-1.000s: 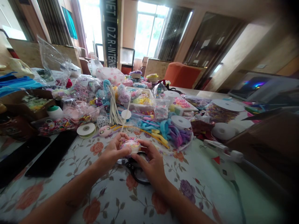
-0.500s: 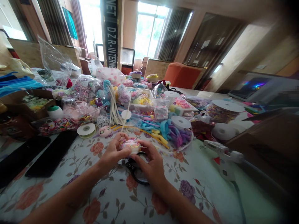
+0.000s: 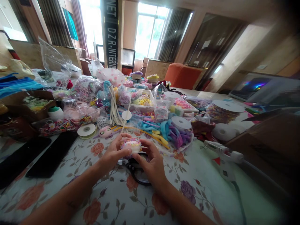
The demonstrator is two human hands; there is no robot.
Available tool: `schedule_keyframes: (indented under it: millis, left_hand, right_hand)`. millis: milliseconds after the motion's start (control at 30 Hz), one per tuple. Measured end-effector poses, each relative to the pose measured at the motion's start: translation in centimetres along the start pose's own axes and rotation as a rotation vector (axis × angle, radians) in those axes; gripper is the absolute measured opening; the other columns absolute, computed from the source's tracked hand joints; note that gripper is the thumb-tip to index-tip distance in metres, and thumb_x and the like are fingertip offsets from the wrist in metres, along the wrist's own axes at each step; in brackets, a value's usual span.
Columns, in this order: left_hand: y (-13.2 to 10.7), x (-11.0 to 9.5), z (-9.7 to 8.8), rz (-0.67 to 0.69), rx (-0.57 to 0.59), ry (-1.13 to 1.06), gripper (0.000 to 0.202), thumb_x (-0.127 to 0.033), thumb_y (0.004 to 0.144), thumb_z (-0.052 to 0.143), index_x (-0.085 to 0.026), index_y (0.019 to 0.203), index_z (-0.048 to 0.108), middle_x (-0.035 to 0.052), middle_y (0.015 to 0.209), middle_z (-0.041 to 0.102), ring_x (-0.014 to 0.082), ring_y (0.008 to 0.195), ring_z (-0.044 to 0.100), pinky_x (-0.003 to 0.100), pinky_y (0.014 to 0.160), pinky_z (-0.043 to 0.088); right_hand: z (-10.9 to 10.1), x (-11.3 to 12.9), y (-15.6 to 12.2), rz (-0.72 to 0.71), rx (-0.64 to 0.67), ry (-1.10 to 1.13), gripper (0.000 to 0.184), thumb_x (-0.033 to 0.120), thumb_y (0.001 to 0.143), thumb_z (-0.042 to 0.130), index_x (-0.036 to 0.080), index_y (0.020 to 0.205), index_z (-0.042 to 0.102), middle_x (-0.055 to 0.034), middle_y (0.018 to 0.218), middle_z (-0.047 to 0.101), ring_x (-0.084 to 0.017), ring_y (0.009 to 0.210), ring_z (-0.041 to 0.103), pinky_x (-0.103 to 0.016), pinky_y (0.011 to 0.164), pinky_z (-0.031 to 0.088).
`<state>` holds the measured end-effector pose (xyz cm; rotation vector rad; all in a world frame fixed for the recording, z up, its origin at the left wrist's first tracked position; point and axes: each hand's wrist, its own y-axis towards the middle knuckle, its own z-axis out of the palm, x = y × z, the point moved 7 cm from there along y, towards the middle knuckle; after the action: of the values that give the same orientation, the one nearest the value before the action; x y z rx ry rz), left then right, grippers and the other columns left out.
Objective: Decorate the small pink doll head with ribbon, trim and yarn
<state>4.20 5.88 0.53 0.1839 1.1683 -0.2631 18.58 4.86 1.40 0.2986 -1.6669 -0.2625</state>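
Basically flowery cloth (image 3: 112,195), bright window (image 3: 146,34) behind; craft bits (image 3: 140,101) across back, glue gun (image 3: 223,162) on R; scissors (image 3: 131,168) part-hidden under R hand (image 3: 151,161); it & L hand (image 3: 118,150), fingers half curled, grip sml pastel piece (image 3: 131,146) btwn them above cloth.

The small piece (image 3: 132,146) you hold looks soft, matt and rough-textured. Near you, the scissors (image 3: 131,168) show smooth black plastic on the handle, and the table cover (image 3: 117,200) beneath has a smooth, faintly shiny face. To your right, the glue gun (image 3: 226,164) is smooth white plastic and the box (image 3: 267,143) matt brown cardboard. Farther off you see a glossy, crinkled clear plastic bag (image 3: 50,61) at left, fuzzy blue strips (image 3: 164,130), and matt orange cloth (image 3: 181,75).
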Motion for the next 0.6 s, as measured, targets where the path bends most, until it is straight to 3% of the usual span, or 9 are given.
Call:
schedule_keyframes:
  millis: [367, 500, 600]
  left_hand:
    - [-0.2, -1.1, 0.0, 0.073, -0.087, 0.096, 0.047, -0.023, 0.068, 0.079, -0.022, 0.108, 0.053, 0.0026, 0.094, 0.069, 0.0168, 0.077, 0.064, 0.024, 0.064, 0.050]
    - [-0.2, -0.9, -0.1, 0.052, -0.054, 0.068, 0.055, -0.024, 0.070, 0.080, -0.023, 0.116, 0.051, 0.0082, 0.116, 0.068, 0.0209, 0.091, 0.066, 0.027, 0.072, 0.052]
    - [-0.1, -0.7, 0.1, 0.032, 0.011, -0.007, 0.059, -0.023, 0.071, 0.080, -0.024, 0.122, 0.050, 0.0109, 0.131, 0.062, 0.0254, 0.104, 0.065, 0.030, 0.082, 0.051]
  right_hand:
    - [0.7, 0.2, 0.2, 0.027, 0.083, 0.100, 0.040, 0.034, 0.079, 0.074, 0.024, 0.114, 0.059, -0.0066, 0.111, 0.069, -0.023, 0.098, 0.069, -0.036, 0.086, 0.058]
    - [0.7, -0.2, 0.3, 0.100, 0.084, 0.217, 0.040, 0.035, 0.078, 0.075, 0.024, 0.113, 0.059, -0.0067, 0.111, 0.069, -0.023, 0.095, 0.069, -0.035, 0.080, 0.059]
    - [0.5, -1.0, 0.4, 0.137, 0.053, 0.266, 0.043, 0.036, 0.075, 0.077, 0.023, 0.112, 0.060, -0.0076, 0.109, 0.069, -0.024, 0.096, 0.070, -0.037, 0.085, 0.058]
